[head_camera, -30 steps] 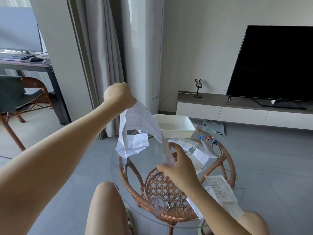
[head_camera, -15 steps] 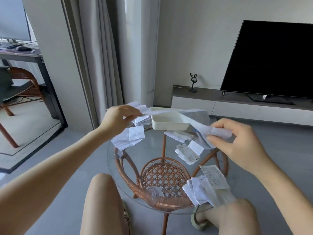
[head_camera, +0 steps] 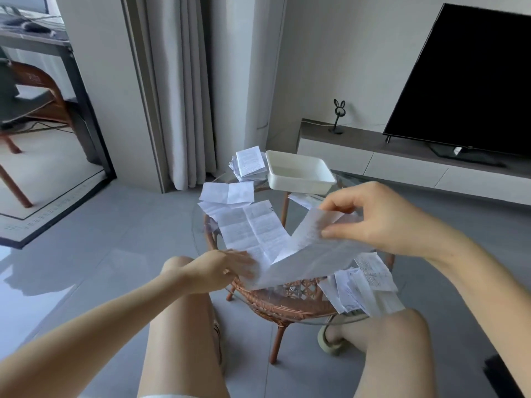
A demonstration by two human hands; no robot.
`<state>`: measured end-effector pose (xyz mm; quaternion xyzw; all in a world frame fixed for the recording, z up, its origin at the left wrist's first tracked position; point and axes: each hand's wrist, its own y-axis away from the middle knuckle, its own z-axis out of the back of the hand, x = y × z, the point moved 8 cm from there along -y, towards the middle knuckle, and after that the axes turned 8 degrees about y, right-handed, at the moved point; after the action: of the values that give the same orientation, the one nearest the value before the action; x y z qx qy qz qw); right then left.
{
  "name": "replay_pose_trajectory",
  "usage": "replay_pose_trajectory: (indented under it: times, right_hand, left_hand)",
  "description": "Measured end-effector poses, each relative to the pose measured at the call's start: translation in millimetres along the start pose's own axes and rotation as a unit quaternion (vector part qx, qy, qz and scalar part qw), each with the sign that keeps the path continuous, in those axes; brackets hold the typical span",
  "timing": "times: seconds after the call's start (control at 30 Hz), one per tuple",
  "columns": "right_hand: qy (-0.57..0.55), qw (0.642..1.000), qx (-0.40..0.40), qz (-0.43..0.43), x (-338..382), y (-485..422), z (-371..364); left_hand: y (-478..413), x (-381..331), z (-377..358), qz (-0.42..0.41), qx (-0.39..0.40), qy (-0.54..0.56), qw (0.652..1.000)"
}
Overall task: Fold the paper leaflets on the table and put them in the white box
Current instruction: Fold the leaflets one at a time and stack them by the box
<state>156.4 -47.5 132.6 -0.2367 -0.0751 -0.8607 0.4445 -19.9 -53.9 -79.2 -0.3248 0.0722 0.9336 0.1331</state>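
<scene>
A long printed paper leaflet [head_camera: 258, 234] lies bent in a V over the round glass table [head_camera: 201, 225]. My left hand [head_camera: 221, 268] presses flat on its near fold at the table's left front. My right hand [head_camera: 373, 219] pinches the leaflet's raised right end between thumb and fingers, above the table. The white box [head_camera: 298, 175] stands at the table's far edge, and I see nothing in it. A stack of folded leaflets [head_camera: 250, 163] sits just left of the box. More loose leaflets [head_camera: 365, 288] lie at the table's right front.
An unfolded sheet [head_camera: 230, 192] lies behind the held leaflet. The table has a rattan base [head_camera: 287, 303]. My knees are close under its front edge. A TV [head_camera: 465, 81] on a low cabinet [head_camera: 402, 159] stands at the right; curtains [head_camera: 178, 90] hang behind.
Both hands came down toward the table with the leaflet. My left hand now presses it flat near the front, and my right hand lifts the other end over.
</scene>
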Motion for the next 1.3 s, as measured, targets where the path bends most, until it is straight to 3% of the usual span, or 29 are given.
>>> replay_pose_trajectory:
  times: [0.17,0.27,0.47,0.7,0.83,0.97,1.03,1.1,1.17,1.3]
  right_hand:
    - [0.052,0.997,0.062,-0.015,-32.0,-69.9,-38.0]
    - [0.099,0.989,0.107,-0.036,-52.3,-115.7,-72.0]
    - [0.133,0.973,0.173,-0.076,-97.8,-180.3,-147.2]
    - [0.158,0.976,0.102,-0.107,-126.2,-190.8,-172.4]
    - [0.09,0.987,0.077,-0.111,-128.9,-187.2,-168.1]
    - [-0.033,0.99,0.077,-0.112,-138.6,-188.4,-167.9]
    - [-0.067,0.988,0.096,-0.098,-140.2,-187.3,-171.5]
    - [-0.068,0.986,0.124,-0.089,-140.4,-185.1,-175.9]
    - [-0.059,0.984,0.144,-0.083,-137.9,-181.1,-177.3]
    - [-0.03,0.984,0.153,-0.088,-138.9,-170.2,-181.6]
  left_hand:
    - [0.6,7.1,4.3,0.024,-0.01,0.085,0.996]
    - [-1.1,14.5,11.1,0.079,-0.046,0.168,0.981]
    - [2.2,61.9,57.2,0.25,-0.303,0.303,0.868]
    - [-34.0,89.2,70.7,0.324,-0.274,0.251,0.87]
    - [-47.3,94.4,64.5,0.335,-0.259,0.265,0.866]
    - [-47.5,94.9,58.3,0.332,-0.291,0.35,0.826]
    - [-45.6,93.0,63.8,0.326,-0.301,0.274,0.853]
    - [-47.7,91.5,71.2,0.322,-0.282,0.115,0.896]
    - [-53.6,89.5,73.1,0.312,-0.247,0.015,0.917]
    - [-64.6,84.3,65.8,0.318,-0.139,-0.046,0.937]
